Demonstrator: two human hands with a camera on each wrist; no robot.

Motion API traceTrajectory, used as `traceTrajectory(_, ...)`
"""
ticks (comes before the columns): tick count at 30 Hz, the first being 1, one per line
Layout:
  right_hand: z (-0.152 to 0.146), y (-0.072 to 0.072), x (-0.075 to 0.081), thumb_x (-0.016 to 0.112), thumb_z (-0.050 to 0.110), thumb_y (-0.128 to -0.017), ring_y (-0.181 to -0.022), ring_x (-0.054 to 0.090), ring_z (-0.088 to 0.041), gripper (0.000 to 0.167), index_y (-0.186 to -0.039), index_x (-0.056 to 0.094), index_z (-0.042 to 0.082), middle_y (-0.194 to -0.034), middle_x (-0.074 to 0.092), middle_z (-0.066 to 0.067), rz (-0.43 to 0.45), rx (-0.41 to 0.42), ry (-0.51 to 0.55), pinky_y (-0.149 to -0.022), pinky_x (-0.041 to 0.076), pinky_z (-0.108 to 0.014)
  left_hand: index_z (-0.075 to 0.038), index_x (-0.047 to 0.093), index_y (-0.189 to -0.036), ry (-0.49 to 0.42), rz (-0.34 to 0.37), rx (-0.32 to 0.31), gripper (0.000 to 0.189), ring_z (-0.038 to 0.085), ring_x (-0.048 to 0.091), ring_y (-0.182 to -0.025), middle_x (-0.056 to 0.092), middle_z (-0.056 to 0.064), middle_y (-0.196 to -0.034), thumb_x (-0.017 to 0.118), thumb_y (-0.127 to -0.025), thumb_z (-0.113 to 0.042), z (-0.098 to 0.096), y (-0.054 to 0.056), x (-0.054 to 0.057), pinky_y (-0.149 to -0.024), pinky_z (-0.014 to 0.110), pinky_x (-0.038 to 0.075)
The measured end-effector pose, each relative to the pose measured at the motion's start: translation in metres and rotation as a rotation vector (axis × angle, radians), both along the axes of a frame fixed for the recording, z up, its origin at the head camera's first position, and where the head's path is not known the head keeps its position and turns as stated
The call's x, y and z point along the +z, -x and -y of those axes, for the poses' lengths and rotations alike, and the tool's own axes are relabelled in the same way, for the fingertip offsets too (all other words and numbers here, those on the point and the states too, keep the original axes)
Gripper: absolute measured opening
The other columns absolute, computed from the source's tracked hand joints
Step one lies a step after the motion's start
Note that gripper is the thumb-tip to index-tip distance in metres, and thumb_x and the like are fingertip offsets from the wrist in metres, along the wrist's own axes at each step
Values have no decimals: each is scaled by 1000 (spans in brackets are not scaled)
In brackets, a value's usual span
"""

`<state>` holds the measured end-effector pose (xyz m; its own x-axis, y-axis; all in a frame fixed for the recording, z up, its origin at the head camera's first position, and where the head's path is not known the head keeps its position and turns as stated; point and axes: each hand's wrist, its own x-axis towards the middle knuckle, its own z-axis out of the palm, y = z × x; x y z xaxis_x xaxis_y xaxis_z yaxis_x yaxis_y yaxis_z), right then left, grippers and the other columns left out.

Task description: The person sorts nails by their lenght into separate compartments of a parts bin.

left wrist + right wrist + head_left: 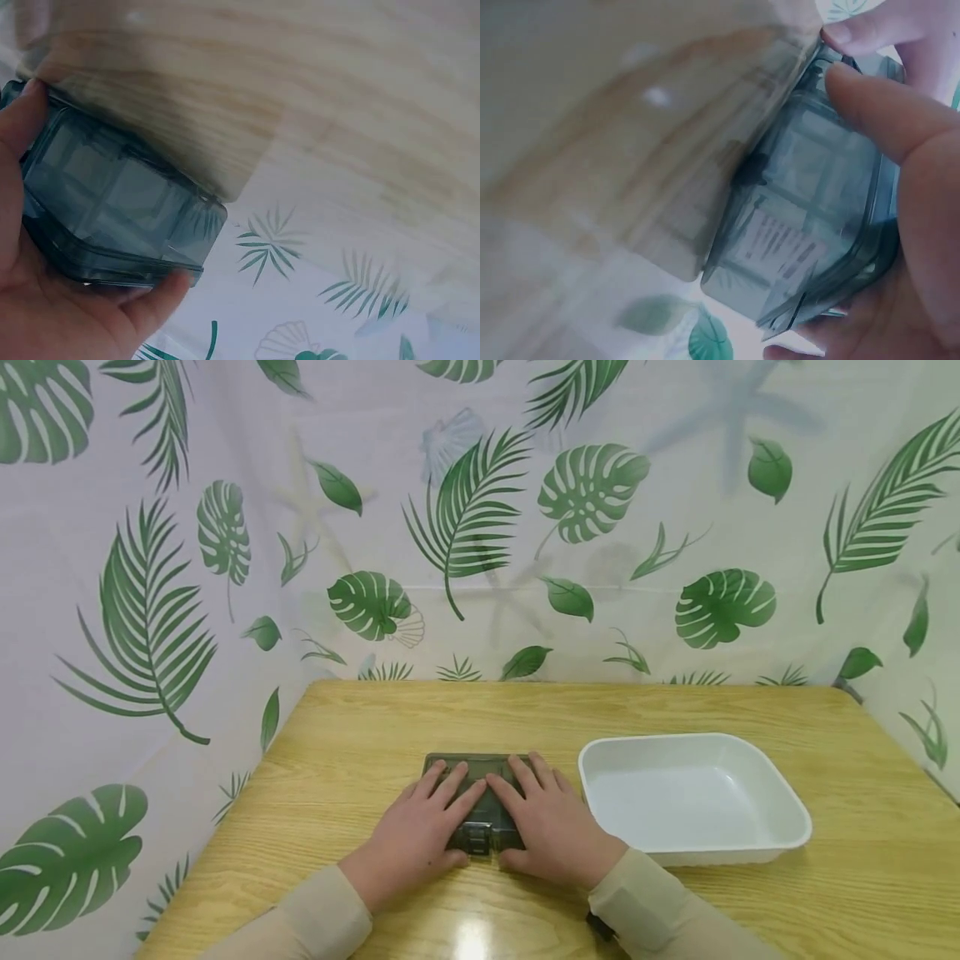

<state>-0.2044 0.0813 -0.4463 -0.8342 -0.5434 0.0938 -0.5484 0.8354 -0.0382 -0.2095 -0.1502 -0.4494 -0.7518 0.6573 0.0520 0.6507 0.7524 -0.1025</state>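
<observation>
A dark translucent plastic case (486, 810) sits on the table in front of me, with a latch (476, 837) in the middle of its near side. Compartment dividers show through it in the left wrist view. My left hand (411, 839) rests on the case's left half, fingers straight over the lid. The right hand (558, 833) lies likewise across the right half. Both thumbs are at the near side, either side of the latch. Through the plastic, the right wrist view shows a printed white label (776, 244). The fingers hide much of the lid.
A white rectangular tub (690, 802) stands just right of the right hand. The wooden table (360, 727) ends at the back against a leaf-printed cloth (480, 635), which also hangs along the left and right sides.
</observation>
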Motion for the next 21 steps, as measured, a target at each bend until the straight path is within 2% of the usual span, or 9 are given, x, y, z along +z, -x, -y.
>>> traceTrajectory(6, 6, 1, -2, 76, 65, -80, -146, 25, -47, 104, -155, 38, 3, -157, 28, -31, -59, 28, -19, -114, 31, -57, -21, 19, -164, 35, -50, -17, 97, 40, 18, -150, 20, 13, -166, 60, -89, -68, 1, 3, -3, -119, 54, 24)
traceTrajectory(10, 6, 1, -2, 74, 68, -80, -146, 26, -46, 106, -155, 38, 4, -157, 28, -31, -78, 28, -57, -114, 32, -56, -20, 20, -164, 44, -60, -25, 97, 40, 19, -150, 21, 13, -166, 59, -89, -69, 1, 5, -3, -119, 53, 25)
traceTrajectory(17, 14, 3, -1, 75, 70, -78, -139, 36, -48, 105, -152, 42, 3, -150, 37, -32, -151, 21, -145, -110, 37, -57, -19, 24, -163, 34, -65, -18, 93, 40, 24, -148, 25, 12, -164, 67, -91, -59, 1, 4, -3, -117, 53, 28)
traceTrajectory(21, 15, 2, 1, 74, 72, -77, -138, 38, -48, 106, -151, 42, 3, -150, 37, -32, -149, 8, -154, -110, 38, -57, -17, 26, -162, 36, -79, -28, 91, 41, 26, -147, 27, 13, -164, 65, -92, -60, 0, 5, -4, -117, 53, 29)
